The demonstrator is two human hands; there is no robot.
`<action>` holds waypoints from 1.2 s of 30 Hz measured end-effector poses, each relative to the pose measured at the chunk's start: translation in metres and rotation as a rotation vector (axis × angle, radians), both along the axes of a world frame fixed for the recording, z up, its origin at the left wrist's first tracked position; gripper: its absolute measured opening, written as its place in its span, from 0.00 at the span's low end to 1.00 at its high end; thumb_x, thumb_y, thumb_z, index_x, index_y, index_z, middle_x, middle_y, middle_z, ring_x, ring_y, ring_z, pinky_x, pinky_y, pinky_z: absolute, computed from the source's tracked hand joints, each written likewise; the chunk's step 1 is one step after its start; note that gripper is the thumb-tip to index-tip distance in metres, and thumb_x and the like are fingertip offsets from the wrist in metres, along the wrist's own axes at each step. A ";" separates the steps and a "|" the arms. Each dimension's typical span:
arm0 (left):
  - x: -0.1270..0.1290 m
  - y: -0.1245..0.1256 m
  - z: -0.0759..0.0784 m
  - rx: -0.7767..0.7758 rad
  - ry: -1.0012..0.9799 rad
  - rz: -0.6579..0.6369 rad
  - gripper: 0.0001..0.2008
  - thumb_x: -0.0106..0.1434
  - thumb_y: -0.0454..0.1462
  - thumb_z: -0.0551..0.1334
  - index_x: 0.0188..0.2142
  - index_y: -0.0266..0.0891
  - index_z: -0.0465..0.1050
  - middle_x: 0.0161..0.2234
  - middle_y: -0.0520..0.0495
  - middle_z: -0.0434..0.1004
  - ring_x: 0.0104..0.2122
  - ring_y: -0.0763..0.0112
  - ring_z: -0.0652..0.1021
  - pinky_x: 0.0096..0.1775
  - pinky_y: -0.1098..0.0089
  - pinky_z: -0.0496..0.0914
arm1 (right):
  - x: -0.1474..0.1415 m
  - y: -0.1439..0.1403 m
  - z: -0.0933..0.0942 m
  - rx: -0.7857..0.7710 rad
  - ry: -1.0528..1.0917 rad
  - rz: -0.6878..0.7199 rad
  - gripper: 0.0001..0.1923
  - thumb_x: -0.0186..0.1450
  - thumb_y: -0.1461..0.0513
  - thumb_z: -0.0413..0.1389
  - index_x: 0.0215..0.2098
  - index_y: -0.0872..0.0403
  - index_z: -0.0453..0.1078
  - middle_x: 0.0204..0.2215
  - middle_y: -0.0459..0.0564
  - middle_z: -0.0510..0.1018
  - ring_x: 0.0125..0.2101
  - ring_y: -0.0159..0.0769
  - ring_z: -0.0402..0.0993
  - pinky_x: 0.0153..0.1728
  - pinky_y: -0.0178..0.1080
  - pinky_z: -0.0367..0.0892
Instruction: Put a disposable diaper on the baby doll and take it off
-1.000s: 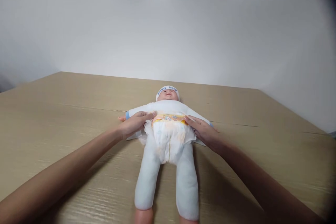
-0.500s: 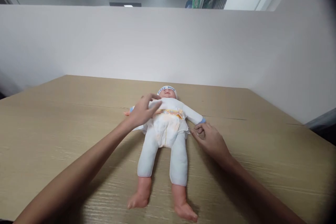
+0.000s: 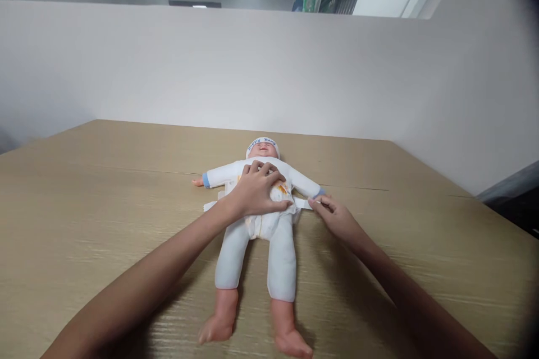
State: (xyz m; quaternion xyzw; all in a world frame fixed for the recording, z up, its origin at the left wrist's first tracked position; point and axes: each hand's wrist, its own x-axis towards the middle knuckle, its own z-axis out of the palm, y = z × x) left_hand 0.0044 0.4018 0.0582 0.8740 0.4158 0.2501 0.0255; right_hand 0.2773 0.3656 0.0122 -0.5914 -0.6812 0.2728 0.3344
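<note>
A baby doll in a white suit lies on its back, its feet toward me. Around its hips is a white diaper with an orange print at the front. Spread over the diaper's front and the doll's belly, my left hand has its fingers apart and hides much of the print. To the right, my right hand pinches the end of a white diaper tab, which is stretched out sideways beside the doll's blue cuff. Another tab sticks out loose on the left side.
The doll lies on a wide wooden table with a thin seam across it. A pale partition wall stands behind the table. At the right edge is a dark object that I cannot make out.
My left hand has come down and to the right onto the diaper's front. My right hand now pulls the tab out to the right. The view has shifted slightly.
</note>
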 end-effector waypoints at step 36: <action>-0.138 -0.016 -0.067 -0.167 -0.132 0.310 0.17 0.71 0.52 0.63 0.45 0.41 0.70 0.49 0.36 0.78 0.53 0.45 0.75 0.57 0.48 0.68 | -0.146 0.005 0.078 0.457 -0.354 0.378 0.11 0.78 0.56 0.57 0.51 0.48 0.81 0.45 0.52 0.78 0.46 0.45 0.76 0.52 0.48 0.70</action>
